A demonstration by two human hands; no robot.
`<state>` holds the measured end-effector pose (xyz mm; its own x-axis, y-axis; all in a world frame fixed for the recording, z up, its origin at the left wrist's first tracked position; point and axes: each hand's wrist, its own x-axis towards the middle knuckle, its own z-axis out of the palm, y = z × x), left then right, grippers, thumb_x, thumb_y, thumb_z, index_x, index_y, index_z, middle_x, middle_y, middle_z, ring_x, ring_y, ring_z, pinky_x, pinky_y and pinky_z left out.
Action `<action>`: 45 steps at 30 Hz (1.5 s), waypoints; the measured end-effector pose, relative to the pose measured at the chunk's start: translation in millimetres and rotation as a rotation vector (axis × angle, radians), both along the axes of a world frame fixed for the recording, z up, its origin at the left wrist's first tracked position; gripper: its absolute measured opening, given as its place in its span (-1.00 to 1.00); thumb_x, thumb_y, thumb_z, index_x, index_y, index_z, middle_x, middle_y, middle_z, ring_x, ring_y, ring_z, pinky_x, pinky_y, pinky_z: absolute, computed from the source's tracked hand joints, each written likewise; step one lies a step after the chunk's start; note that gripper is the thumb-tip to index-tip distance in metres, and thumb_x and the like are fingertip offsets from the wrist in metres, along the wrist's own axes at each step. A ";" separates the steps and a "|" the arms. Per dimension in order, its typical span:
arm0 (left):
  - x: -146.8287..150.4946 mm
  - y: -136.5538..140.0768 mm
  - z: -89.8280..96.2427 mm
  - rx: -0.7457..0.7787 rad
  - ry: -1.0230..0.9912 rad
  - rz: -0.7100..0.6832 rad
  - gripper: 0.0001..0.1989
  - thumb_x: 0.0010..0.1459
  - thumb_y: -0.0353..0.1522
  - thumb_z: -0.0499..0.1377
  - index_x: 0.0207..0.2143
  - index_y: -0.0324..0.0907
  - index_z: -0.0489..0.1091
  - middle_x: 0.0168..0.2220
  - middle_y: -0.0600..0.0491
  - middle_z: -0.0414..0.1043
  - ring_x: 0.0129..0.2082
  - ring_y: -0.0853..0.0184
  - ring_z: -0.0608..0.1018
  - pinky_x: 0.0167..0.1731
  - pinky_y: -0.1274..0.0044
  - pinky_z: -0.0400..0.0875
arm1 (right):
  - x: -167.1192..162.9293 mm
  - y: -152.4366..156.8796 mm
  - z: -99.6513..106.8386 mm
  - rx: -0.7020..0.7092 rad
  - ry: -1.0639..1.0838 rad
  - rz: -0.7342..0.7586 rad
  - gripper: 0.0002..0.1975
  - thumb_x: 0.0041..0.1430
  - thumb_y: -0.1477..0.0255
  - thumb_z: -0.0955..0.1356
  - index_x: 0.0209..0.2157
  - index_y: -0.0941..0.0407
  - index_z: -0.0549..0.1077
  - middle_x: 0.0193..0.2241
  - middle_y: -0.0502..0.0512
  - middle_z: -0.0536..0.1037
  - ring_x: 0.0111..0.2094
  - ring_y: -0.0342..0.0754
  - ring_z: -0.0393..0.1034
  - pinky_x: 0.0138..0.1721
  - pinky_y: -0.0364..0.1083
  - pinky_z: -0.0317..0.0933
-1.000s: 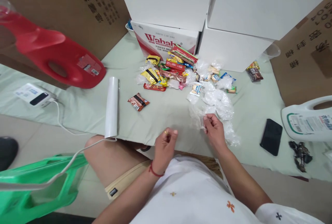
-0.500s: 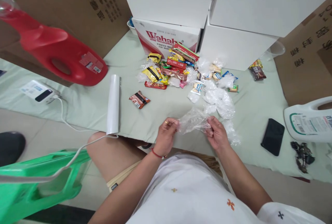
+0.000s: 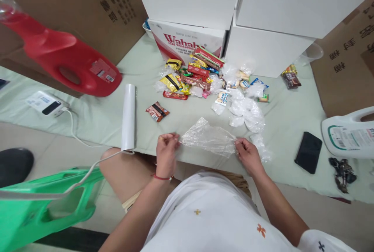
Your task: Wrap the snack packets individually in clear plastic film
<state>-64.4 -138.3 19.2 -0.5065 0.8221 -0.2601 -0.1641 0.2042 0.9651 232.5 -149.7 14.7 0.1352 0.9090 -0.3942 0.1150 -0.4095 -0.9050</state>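
Observation:
A clear plastic bag (image 3: 209,138) is stretched sideways above the table's front edge. My left hand (image 3: 167,152) pinches its left end between thumb and fingers. At the other end, my right hand (image 3: 248,154) grips a gathered corner. Just beyond the bag lie crumpled clear plastic bags (image 3: 248,111) in a loose heap. A red-brown snack packet (image 3: 157,111) sits by itself to the left. Farther back is a mixed pile of wrapped snacks (image 3: 198,74), with a blue-and-white packet (image 3: 222,97) at its near side.
A white roll (image 3: 128,115) lies left on the green tablecloth, near a power bank (image 3: 46,103) and a red jug (image 3: 70,57). White boxes (image 3: 263,45) stand behind the snacks. At right are a phone (image 3: 308,152), keys (image 3: 342,175) and a white bottle (image 3: 349,137).
My left hand has moved left, away from my right hand. The plastic bag between them has gone from bunched to drawn out wide. My right hand is slightly lower.

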 end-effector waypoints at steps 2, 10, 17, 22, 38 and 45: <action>-0.2 -2.4 9.1 0.197 0.497 -0.051 -0.79 0.12 -0.36 0.27 -0.18 -0.12 0.37 -0.07 -0.01 0.46 0.01 0.21 0.49 -0.01 0.34 0.42 | 1.0 2.9 2.2 -0.013 0.006 0.008 -0.58 0.12 0.00 0.44 -0.40 0.08 0.42 -0.64 -0.12 0.25 -0.61 -0.18 0.07 -0.59 -0.16 -0.05; 43.5 -2.1 10.7 0.773 1.206 -0.898 -0.84 0.34 -0.32 0.19 -0.05 -0.10 0.45 -0.11 -0.06 0.55 -0.05 0.19 0.52 -0.05 0.34 0.32 | -3.1 21.7 28.4 -0.229 0.356 -0.089 -0.48 -0.18 0.05 0.59 -0.38 0.10 0.39 -0.64 -0.20 0.24 -0.72 -0.34 -0.09 -0.69 -0.24 -0.35; 72.3 11.9 -10.9 0.792 1.240 -0.747 -0.55 0.30 0.01 0.17 -0.05 -0.17 0.49 -0.10 -0.18 0.53 -0.03 0.08 0.49 0.01 0.24 0.27 | 3.4 28.1 33.2 -0.270 0.557 -0.113 -0.46 -0.27 0.18 0.67 -0.40 0.11 0.39 -0.66 -0.22 0.22 -0.73 -0.38 -0.11 -0.73 -0.29 -0.34; 82.2 16.5 -11.9 0.542 1.066 -0.706 -0.68 0.44 -0.31 0.01 -0.33 -0.16 0.48 -0.49 0.04 0.48 -0.44 0.34 0.49 -0.36 0.50 0.27 | 1.3 22.9 33.9 -0.097 0.590 -0.185 -0.48 -0.09 0.03 0.60 -0.22 0.09 0.53 -0.51 -0.10 0.38 -0.60 -0.27 0.15 -0.63 -0.25 0.08; 46.4 38.6 3.0 0.024 0.265 -0.082 -0.76 0.22 -0.19 0.16 -0.42 -0.14 0.35 -0.54 0.17 0.32 -0.55 0.42 0.31 -0.48 0.57 0.21 | -53.9 52.9 16.9 -0.066 0.369 -0.294 -0.58 -0.13 0.08 0.52 -0.39 0.06 0.40 -0.51 -0.08 0.45 -0.55 -0.19 0.26 -0.58 -0.19 0.17; -27.0 43.5 5.2 -0.194 0.407 -0.085 -0.72 0.20 -0.19 0.19 -0.49 -0.11 0.27 -0.63 0.20 0.22 -0.60 0.39 0.26 -0.54 0.54 0.15 | -43.6 81.2 5.1 -0.026 0.022 0.086 -0.61 0.03 0.06 0.46 -0.51 0.05 0.34 -0.65 -0.08 0.36 -0.67 -0.18 0.17 -0.67 -0.16 -0.03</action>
<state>-91.5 -94.7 24.4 -0.5321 0.8210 -0.2069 0.2457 0.3836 0.8902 188.9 -68.5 19.8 0.0486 0.9064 -0.4196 0.1309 -0.4222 -0.8970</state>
